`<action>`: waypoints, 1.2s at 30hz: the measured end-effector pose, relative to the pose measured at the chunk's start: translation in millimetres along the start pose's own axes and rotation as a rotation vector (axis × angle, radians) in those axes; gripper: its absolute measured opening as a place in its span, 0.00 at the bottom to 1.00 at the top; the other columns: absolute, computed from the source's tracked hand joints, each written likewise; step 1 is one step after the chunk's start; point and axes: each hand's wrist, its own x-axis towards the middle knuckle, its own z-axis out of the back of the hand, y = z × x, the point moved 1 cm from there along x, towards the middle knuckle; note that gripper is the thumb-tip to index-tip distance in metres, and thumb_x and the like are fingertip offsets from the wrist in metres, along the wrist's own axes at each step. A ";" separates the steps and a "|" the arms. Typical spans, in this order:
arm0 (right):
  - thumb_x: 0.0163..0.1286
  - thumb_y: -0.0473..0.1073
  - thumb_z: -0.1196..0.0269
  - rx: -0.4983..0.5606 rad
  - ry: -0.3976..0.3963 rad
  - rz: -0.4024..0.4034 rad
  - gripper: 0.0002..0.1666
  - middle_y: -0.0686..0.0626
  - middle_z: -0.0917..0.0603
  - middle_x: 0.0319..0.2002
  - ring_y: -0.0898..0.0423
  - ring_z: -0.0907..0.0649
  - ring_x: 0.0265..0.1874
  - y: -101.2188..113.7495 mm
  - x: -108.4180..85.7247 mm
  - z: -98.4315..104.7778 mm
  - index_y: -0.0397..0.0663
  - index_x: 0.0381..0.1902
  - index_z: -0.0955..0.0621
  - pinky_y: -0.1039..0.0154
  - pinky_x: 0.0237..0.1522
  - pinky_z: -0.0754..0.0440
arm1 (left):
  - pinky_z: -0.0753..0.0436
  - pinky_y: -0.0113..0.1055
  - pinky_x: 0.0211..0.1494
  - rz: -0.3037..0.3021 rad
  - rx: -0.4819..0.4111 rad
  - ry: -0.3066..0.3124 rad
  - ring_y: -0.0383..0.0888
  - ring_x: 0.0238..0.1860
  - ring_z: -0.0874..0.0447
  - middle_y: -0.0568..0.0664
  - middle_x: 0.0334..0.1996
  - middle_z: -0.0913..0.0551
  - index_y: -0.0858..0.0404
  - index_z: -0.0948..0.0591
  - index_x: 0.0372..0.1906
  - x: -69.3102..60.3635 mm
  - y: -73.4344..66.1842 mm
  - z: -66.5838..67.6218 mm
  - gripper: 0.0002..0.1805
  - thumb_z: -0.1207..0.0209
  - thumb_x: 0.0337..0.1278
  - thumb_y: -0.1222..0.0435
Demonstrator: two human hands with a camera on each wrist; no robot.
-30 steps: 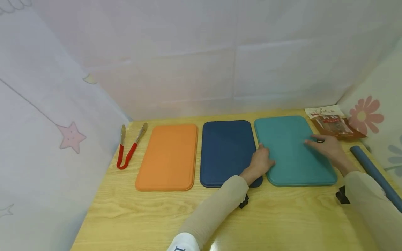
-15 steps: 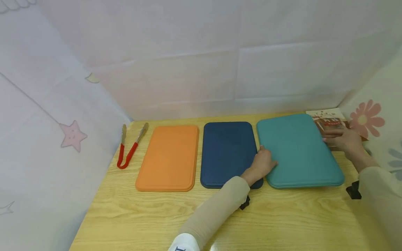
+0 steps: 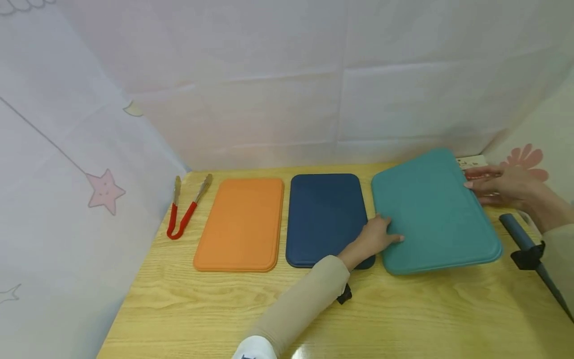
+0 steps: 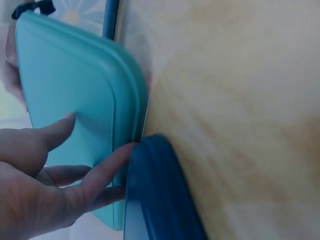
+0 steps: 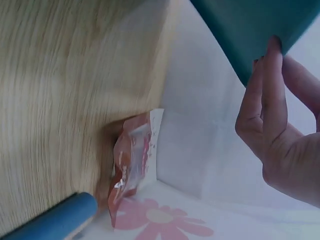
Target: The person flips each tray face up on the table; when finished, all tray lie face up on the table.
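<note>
A teal rectangular board (image 3: 435,214) with rounded corners and a raised rim tilts up on its right side, its left edge low beside the dark blue board (image 3: 325,219). My right hand (image 3: 515,187) pinches the raised right edge, thumb on top; in the right wrist view its fingers (image 5: 272,100) reach under that edge. At the left edge lies my left hand (image 3: 375,235). Seen from the left wrist, its thumb (image 4: 57,131) is over the top face, while nearly straight fingers touch the side rim, in the gap by the blue board.
An orange board (image 3: 239,224) lies left of the blue one, and red-handled tongs (image 3: 181,214) stand spread at the far left. A brown snack bag (image 5: 131,155) sits in the back right corner, near a blue-grey roll (image 3: 520,234). Cloth walls enclose the table (image 3: 202,314).
My right hand has moved right, raising the teal board's right side, which now covers much of the bag in the head view. My left hand has stayed by the left edge.
</note>
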 end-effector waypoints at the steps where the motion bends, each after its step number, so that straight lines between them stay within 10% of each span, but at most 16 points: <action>1: 0.71 0.44 0.39 -0.003 0.003 0.002 0.24 0.68 0.20 0.39 0.62 0.15 0.39 0.4 0.8 -0.4 0.66 0.61 0.32 0.56 0.45 0.17 | 0.25 0.30 0.57 -0.003 -0.028 0.006 0.47 0.66 0.32 0.58 0.70 0.38 0.62 0.31 0.68 -4.3 1.2 -0.6 0.34 0.40 0.61 0.50; 10: 0.75 0.42 0.45 0.049 0.085 0.046 0.25 0.74 0.23 0.43 0.64 0.16 0.42 7.2 0.1 -3.6 0.73 0.63 0.36 0.55 0.49 0.18 | 0.32 0.45 0.67 0.008 -0.048 0.053 0.47 0.71 0.41 0.55 0.74 0.47 0.52 0.46 0.76 -51.0 -15.8 -15.3 0.52 0.37 0.49 0.39; 20: 0.76 0.46 0.47 0.068 0.081 0.068 0.45 0.69 0.23 0.46 0.67 0.18 0.45 30.6 -10.6 -21.9 0.62 0.78 0.61 0.54 0.55 0.22 | 0.26 0.43 0.60 -0.084 -0.001 -0.009 0.47 0.69 0.37 0.53 0.73 0.44 0.50 0.48 0.77 -67.9 -18.0 -21.3 0.52 0.30 0.50 0.52; 28: 0.75 0.49 0.46 0.017 0.082 0.124 0.46 0.34 0.66 0.75 0.76 0.25 0.46 56.1 -12.1 -42.3 0.70 0.77 0.62 0.63 0.56 0.23 | 0.27 0.40 0.61 -0.150 -0.065 -0.035 0.44 0.70 0.40 0.50 0.73 0.42 0.52 0.50 0.77 -76.1 -18.3 -13.1 0.53 0.30 0.51 0.63; 36: 0.74 0.40 0.45 0.189 0.079 0.174 0.45 0.46 0.42 0.64 0.70 0.23 0.47 67.1 -4.3 -65.5 0.67 0.78 0.56 0.67 0.52 0.22 | 0.28 0.28 0.60 -0.177 -0.151 -0.066 0.43 0.68 0.37 0.49 0.72 0.42 0.54 0.52 0.77 -81.1 -17.9 -7.8 0.55 0.30 0.50 0.67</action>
